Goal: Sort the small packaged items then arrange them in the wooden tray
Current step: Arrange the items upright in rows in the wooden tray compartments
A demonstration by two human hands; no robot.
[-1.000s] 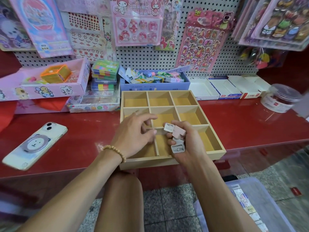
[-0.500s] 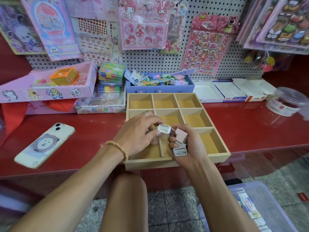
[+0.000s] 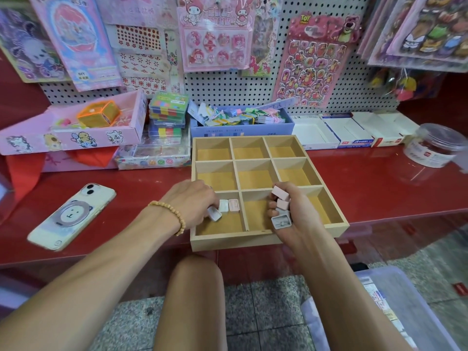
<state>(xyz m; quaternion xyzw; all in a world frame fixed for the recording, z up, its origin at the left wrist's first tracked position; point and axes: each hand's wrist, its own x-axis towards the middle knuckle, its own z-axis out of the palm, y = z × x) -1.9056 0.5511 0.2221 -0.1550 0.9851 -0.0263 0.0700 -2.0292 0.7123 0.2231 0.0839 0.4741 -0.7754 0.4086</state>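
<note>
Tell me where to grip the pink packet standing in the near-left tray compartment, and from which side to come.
Pinch the pink packet by its two long side edges, coming straight down from above. It stands against the compartment's far wall, with the divider close on its right and a white packet touching its left, so only the top is open. The wooden tray walls block any sideways approach.

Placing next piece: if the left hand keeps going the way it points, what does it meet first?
Likely the white packet beside the held packet in the wooden tray; depth unclear.
</note>
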